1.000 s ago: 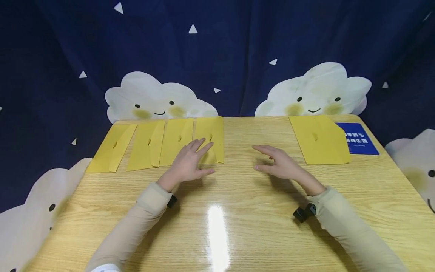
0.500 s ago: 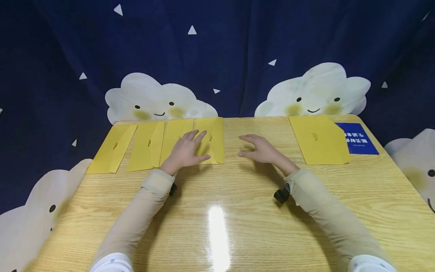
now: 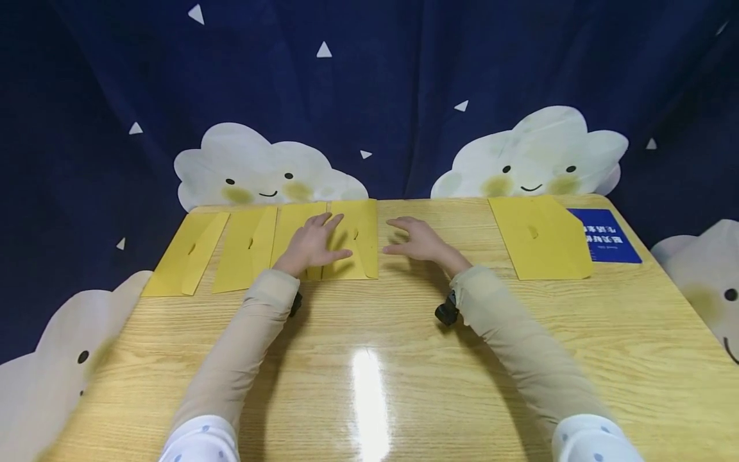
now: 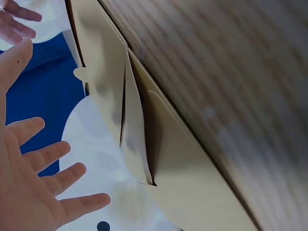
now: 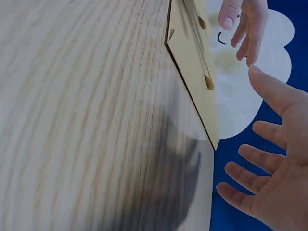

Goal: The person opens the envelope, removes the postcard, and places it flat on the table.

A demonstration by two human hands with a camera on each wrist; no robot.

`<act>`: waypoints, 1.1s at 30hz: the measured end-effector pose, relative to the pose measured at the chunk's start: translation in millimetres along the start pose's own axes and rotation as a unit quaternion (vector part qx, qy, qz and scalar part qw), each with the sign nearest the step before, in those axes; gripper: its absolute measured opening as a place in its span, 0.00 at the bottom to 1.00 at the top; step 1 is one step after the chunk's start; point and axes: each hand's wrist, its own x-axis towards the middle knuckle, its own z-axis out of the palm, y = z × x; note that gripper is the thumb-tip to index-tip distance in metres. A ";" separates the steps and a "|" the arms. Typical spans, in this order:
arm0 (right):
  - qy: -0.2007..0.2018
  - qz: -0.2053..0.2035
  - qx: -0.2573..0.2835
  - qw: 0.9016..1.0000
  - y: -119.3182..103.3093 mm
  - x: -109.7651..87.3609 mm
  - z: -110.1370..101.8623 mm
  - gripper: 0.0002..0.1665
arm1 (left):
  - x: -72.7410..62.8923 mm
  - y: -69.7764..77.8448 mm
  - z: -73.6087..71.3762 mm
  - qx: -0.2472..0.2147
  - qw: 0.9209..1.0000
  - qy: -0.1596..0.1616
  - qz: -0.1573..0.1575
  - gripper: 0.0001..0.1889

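Several yellow envelopes lie side by side along the far left of the table. My left hand [image 3: 312,247] is held over the row's right part, fingers spread and holding nothing. The rightmost envelope of that row [image 3: 365,221] shows between my two hands. Just off its right edge hovers my right hand [image 3: 420,240], thumb apart from the fingers, with nothing in it. In the left wrist view, an envelope flap [image 4: 135,120] stands slightly raised beside the left hand [image 4: 33,187]. The right wrist view shows the right hand [image 5: 284,154] near an envelope's corner [image 5: 204,115].
Another yellow envelope [image 3: 539,247] lies at the far right, partly covering a blue card with white lettering [image 3: 614,240]. A dark blue curtain [image 3: 398,77] with smiling clouds hangs behind the wooden table [image 3: 439,378]. Each wrist carries a small black camera.
My right hand has moved left and away from me, up to the row's right edge. The left hand has shifted slightly forward and left. The envelopes have stayed where they were.
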 end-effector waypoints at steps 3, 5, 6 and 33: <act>-0.003 0.005 0.007 1.000 -0.1 8.1 5.2 0.43 | 5.8 -2.3 1.2 -0.002 1.000 -0.015 -0.007 0.45; -0.005 -0.001 0.002 1.000 -0.2 13.0 9.0 0.44 | 9.6 -4.4 2.4 -0.001 0.999 -0.029 -0.015 0.46; -0.007 -0.003 -0.003 1.000 0.1 15.7 11.0 0.45 | 11.6 -5.7 3.3 0.001 0.999 -0.036 -0.019 0.46; -0.141 0.084 -0.114 0.980 -4.2 32.4 34.1 0.52 | 29.4 -17.2 18.9 -0.013 0.991 -0.126 -0.038 0.47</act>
